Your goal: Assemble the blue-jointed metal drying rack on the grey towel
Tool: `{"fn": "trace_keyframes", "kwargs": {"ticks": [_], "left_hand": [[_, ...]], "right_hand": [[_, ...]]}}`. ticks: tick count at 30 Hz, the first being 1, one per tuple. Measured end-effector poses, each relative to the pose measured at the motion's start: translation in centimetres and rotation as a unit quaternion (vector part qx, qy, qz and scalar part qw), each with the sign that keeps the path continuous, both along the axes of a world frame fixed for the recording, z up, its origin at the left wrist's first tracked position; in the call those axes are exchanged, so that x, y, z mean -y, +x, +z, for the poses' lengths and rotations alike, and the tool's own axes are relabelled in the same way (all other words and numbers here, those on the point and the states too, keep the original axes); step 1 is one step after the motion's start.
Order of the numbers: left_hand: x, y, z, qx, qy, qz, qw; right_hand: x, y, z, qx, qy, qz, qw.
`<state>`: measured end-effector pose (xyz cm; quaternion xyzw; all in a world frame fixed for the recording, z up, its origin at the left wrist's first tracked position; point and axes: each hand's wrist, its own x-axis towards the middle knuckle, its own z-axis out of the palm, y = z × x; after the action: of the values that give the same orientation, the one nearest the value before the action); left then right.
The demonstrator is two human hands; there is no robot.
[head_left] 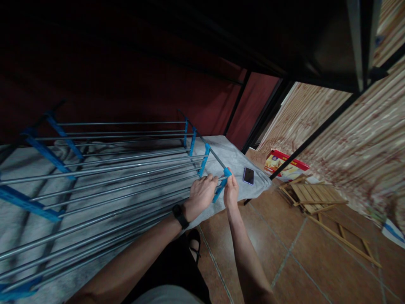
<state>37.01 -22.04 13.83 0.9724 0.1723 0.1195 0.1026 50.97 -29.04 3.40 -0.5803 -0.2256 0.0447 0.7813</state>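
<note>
A rack of long grey metal rods (126, 161) joined by blue plastic brackets (205, 158) lies across the bed-like surface. My left hand (204, 190), with a dark watch on its wrist, is wrapped over the end of a rod close to the right-hand bracket. My right hand (231, 190) grips the outer blue bracket (220, 190) at its top end, where it meets a thin dark bar (217, 157). Both hands are close together at the rack's right end. The fingertips of each are partly hidden.
A grey cloth (234, 150) covers the surface, with a phone (248, 175) near its right edge. Black frame posts (237, 101) rise behind. On the tiled floor (278, 245) lie a folded wooden stool or chair (316, 194) and a red-yellow box (284, 164) by the patterned curtain (341, 139).
</note>
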Motion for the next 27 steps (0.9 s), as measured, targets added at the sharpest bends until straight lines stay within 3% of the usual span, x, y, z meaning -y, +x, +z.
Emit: {"fn": "trace_keyframes", "kwargs": {"ticks": [10, 19, 22, 27], "left_hand": [[0.1, 0.4, -0.7, 0.012, 0.038, -0.013, 0.999], [-0.2, -0.4, 0.2, 0.046, 0.025, -0.023, 0.998], [-2.1, -1.3, 1.5, 0.067, 0.027, -0.035, 0.997], [-9.3, -0.7, 4.2, 0.027, 0.041, -0.006, 0.999]], "right_hand": [[-0.3, -0.7, 0.0, 0.011, -0.027, -0.036, 0.999], [0.6, -0.2, 0.8, -0.033, 0.035, 0.047, 0.998], [1.3, 1.7, 1.7, -0.061, 0.036, 0.047, 0.996], [0.2, 6.5, 3.6, -0.077, -0.017, 0.053, 0.995]]}}
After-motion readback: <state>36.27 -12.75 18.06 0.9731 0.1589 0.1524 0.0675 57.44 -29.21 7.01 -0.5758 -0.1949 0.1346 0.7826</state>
